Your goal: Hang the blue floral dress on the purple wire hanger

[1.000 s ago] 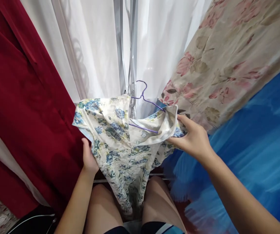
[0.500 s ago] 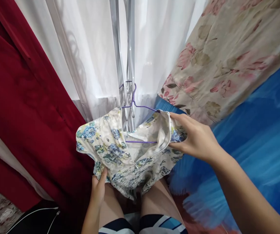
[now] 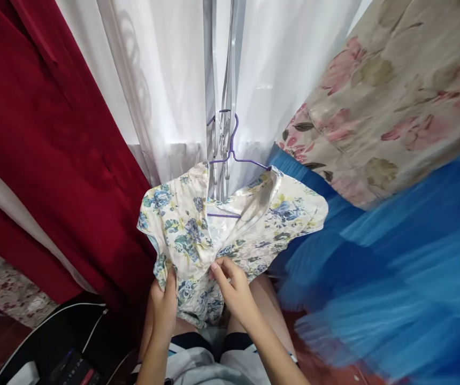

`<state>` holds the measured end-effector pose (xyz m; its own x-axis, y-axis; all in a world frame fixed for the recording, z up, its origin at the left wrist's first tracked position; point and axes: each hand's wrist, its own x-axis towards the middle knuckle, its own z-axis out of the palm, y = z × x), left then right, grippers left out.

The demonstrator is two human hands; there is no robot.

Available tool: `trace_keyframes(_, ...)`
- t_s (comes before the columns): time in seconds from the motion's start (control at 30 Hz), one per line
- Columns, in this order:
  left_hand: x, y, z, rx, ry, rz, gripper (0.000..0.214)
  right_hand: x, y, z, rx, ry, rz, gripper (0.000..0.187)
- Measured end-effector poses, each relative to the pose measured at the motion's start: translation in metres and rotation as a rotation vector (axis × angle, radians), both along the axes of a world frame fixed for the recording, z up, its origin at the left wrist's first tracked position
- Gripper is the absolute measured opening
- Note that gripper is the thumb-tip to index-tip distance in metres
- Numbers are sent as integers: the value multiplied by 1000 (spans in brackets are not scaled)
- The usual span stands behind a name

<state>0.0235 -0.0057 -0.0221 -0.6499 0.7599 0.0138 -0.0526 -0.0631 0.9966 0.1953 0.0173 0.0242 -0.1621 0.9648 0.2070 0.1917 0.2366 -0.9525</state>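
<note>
Floral garment (image 3: 185, 235), white with blue and yellow-green print, on a purple wire hanger (image 3: 232, 149), in front of the person's bare legs, sleeves spread to either side; left hand (image 3: 163, 302) gripping its side edge, thumb on the front; right hand (image 3: 232, 286) pinching cloth at the foot of the V-neck.

Room hung with fabric all round; white curtain (image 3: 169, 69) behind the hanger, pale straps (image 3: 214, 59) running down its middle; deep red drape (image 3: 81, 144) at left, in long folds; beige rose-printed cloth (image 3: 354, 101) at upper right, layered blue tulle (image 3: 382, 278) below it; reddish floor (image 3: 314, 347) showing beneath the tulle; black item (image 3: 45, 331) with white edging at lower left, its kind unclear.
</note>
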Motion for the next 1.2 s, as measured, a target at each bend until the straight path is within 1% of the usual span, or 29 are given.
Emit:
trace_keyframes(0.07,4,-4,-4,18,12,39,50,-1,5,4,-23,37,21,33)
trace_keyframes(0.1,6,-7,-8,48,46,90,50,1,6,6,-48,85,28,33)
trace_keyframes(0.17,15,-10,-18,161,203,238,57,8,7,9,-159,234,41,31)
trace_keyframes(0.2,22,-11,-22,226,307,281,60,12,5,9,-224,310,45,29)
trace_keyframes(0.23,29,-11,-25,281,409,271,60,15,3,10,-283,372,47,27)
trace_keyframes(0.27,38,-9,-27,313,491,190,56,17,-1,11,-329,409,53,26)
trace_keyframes(0.3,47,-7,-27,321,537,46,50,18,-5,12,-356,418,63,26)
trace_keyframes(0.37,64,1,-24,301,531,-262,37,20,-13,14,-394,420,93,25)
trace_keyframes(0.4,71,5,-21,291,515,-360,30,20,-16,15,-410,421,108,25)
trace_keyframes(0.43,77,9,-18,288,506,-409,21,21,-17,16,-416,422,110,24)
trace_keyframes(0.47,81,13,-15,296,511,-423,11,23,-17,18,-410,425,99,24)
trace_keyframes(0.5,84,16,-13,311,529,-422,7,25,-15,21,-391,431,76,24)
trace_keyframes(0.53,86,18,-12,327,555,-424,11,27,-10,26,-366,442,46,24)
trace_keyframes(0.6,89,19,-13,341,609,-444,16,32,5,43,-308,476,-19,24)
trace_keyframes(0.63,90,18,-15,337,634,-457,17,34,15,55,-276,494,-39,23)
trace_keyframes(0.7,94,16,-20,309,671,-462,20,35,38,87,-191,529,-60,21)
trace_keyframes(0.77,98,15,-28,271,692,-457,22,33,60,124,-106,546,-33,18)
trace_keyframes(0.83,101,16,-38,243,693,-455,22,30,76,156,-28,549,-29,16)
trace_keyframes(0.9,101,19,-45,228,670,-466,21,30,83,177,21,536,-30,16)
trace_keyframes(0.93,99,21,-44,224,652,-473,19,30,84,182,33,522,-23,16)
trace_keyframes(0.97,97,23,-41,226,629,-481,17,31,84,184,37,503,-13,16)
trace_keyframes(1.0,93,26,-32,237,597,-489,13,32,82,183,42,481,-3,15)
trace_keyframes(1.03,89,29,-18,260,555,-493,8,33,79,181,51,459,2,15)
trace_keyframes(1.07,84,32,1,296,515,-493,10,34,77,177,67,441,2,15)
trace_keyframes(1.1,78,36,26,346,461,-485,20,35,74,174,85,422,-6,15)
trace_keyframes(1.13,72,42,54,409,420,-465,30,35,71,171,103,403,-15,16)
trace_keyframes(1.17,67,49,84,470,423,-449,35,35,68,169,120,384,-19,16)
trace_keyframes(1.2,62,57,114,529,463,-465,37,35,66,168,139,371,-19,16)
